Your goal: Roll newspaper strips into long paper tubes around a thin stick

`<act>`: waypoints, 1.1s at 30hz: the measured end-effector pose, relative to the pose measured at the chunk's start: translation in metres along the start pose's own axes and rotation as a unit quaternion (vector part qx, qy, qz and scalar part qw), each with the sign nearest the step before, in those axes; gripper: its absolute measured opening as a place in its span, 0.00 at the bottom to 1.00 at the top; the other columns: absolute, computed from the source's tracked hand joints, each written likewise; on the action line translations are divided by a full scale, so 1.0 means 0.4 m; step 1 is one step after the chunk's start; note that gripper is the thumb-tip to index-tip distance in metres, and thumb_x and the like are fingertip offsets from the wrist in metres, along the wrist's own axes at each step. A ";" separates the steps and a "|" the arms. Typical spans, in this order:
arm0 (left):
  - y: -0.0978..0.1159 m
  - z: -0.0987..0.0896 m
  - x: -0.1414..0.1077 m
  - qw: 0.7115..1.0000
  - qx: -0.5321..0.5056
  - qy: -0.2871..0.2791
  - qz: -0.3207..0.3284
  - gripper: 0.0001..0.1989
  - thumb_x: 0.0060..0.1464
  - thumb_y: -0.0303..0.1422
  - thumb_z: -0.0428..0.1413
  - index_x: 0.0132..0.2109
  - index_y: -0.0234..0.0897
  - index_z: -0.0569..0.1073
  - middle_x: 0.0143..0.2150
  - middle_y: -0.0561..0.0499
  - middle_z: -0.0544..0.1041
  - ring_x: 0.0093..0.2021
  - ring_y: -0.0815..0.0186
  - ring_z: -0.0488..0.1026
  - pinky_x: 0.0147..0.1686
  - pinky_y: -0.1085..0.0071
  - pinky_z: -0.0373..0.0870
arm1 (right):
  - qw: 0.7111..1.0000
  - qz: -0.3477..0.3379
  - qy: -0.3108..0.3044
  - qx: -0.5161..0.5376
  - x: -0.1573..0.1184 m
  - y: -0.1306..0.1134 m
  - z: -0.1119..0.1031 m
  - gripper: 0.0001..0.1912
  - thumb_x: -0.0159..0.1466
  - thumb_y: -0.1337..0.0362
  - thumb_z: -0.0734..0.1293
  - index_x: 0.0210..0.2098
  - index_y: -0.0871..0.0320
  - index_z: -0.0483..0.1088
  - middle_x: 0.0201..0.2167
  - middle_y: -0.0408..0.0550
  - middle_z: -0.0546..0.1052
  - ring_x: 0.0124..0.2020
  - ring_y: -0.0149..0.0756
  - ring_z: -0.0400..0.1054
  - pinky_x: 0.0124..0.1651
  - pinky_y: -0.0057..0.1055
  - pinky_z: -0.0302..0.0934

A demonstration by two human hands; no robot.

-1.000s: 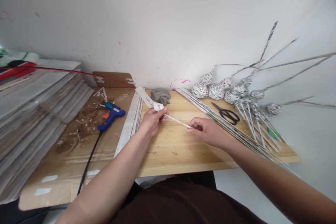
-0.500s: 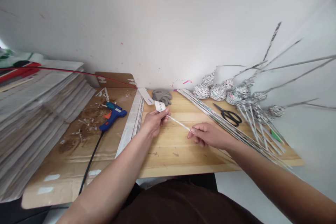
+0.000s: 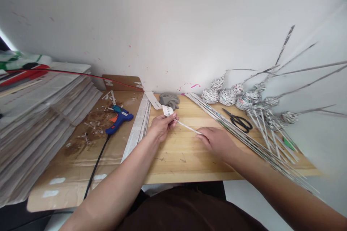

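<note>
Between my hands runs a thin rolled paper tube (image 3: 187, 126), slanting down to the right. My left hand (image 3: 163, 127) pinches it where a flat, printed newspaper strip (image 3: 153, 100) feeds into the roll; the loose strip trails back toward the wall. My right hand (image 3: 217, 142) is closed round the tube's lower right end, knuckles up, its fingertips partly hidden. Just left of my left hand lies a stack of newspaper strips (image 3: 139, 126). Beyond it sits a crumpled grey cloth or glove (image 3: 169, 100).
Finished paper tubes (image 3: 217, 113) lie diagonally at right, beside black scissors (image 3: 240, 122). Woven paper gourd shapes (image 3: 227, 96) with long stems stand along the wall. A blue glue gun (image 3: 118, 122) rests on cardboard (image 3: 108, 158); piled newspapers (image 3: 46, 126) rise at far left.
My right hand has turned over at the tube's end, its knuckles now upward and fingers tucked under. The left hand keeps its pinch. The whole view has shifted slightly.
</note>
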State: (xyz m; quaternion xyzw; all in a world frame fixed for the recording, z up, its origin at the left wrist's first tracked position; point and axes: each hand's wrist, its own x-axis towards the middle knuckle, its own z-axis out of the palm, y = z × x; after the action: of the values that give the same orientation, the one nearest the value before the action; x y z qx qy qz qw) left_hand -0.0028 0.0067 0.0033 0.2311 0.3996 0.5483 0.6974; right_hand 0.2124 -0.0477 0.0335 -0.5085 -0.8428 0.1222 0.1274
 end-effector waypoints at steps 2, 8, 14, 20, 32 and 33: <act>0.001 0.000 0.000 1.000 -0.006 -0.003 -0.001 0.08 0.41 0.26 0.64 0.29 0.25 0.75 0.27 0.46 0.76 0.20 0.76 0.69 0.19 0.83 0.69 | 1.000 0.008 -0.016 0.008 0.001 0.000 0.000 0.16 0.66 0.59 0.54 0.37 0.58 0.71 0.31 0.51 0.75 0.34 0.38 0.68 0.38 0.32 0.55; 0.002 0.000 -0.002 1.000 -0.005 -0.008 -0.008 0.07 0.43 0.27 0.64 0.29 0.25 0.75 0.26 0.46 0.76 0.20 0.77 0.68 0.19 0.83 0.69 | 0.980 0.067 -0.077 0.173 0.010 -0.009 -0.008 0.14 0.63 0.56 0.58 0.32 0.57 0.69 0.22 0.43 0.71 0.24 0.31 0.63 0.29 0.27 0.54; 0.000 0.000 -0.002 1.000 -0.003 -0.020 -0.004 0.07 0.44 0.27 0.63 0.31 0.25 0.75 0.28 0.46 0.76 0.21 0.77 0.68 0.20 0.83 0.70 | 0.913 0.158 -0.178 0.332 0.028 0.006 0.000 0.22 0.65 0.50 0.52 0.33 0.60 0.67 0.19 0.43 0.68 0.19 0.30 0.62 0.25 0.27 0.56; 0.001 0.001 -0.005 1.000 0.001 -0.015 -0.008 0.08 0.45 0.28 0.63 0.31 0.25 0.75 0.28 0.46 0.76 0.22 0.76 0.69 0.21 0.83 0.70 | 0.991 0.024 0.008 0.129 0.048 -0.019 0.003 0.13 0.61 0.56 0.62 0.38 0.58 0.70 0.28 0.46 0.73 0.30 0.33 0.65 0.34 0.29 0.55; 0.001 0.002 -0.006 1.000 -0.018 -0.017 -0.019 0.07 0.46 0.28 0.62 0.32 0.27 0.74 0.28 0.47 0.75 0.21 0.76 0.70 0.21 0.83 0.71 | 0.988 0.012 -0.018 0.154 0.080 -0.026 0.010 0.13 0.62 0.55 0.61 0.35 0.58 0.70 0.26 0.45 0.71 0.27 0.32 0.64 0.32 0.27 0.55; 0.001 0.002 -0.006 1.000 -0.018 -0.017 -0.017 0.07 0.46 0.28 0.62 0.32 0.27 0.74 0.28 0.47 0.75 0.21 0.76 0.70 0.21 0.83 0.71 | 0.988 0.012 -0.017 0.156 0.082 -0.026 0.015 0.14 0.63 0.56 0.59 0.35 0.58 0.70 0.26 0.45 0.71 0.27 0.32 0.64 0.32 0.28 0.55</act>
State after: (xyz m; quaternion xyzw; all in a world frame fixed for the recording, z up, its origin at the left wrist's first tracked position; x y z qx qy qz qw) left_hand -0.0026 0.0046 0.0049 0.2204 0.3817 0.5395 0.7175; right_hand 0.1869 -0.0238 0.0344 -0.4903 -0.8094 0.2622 0.1889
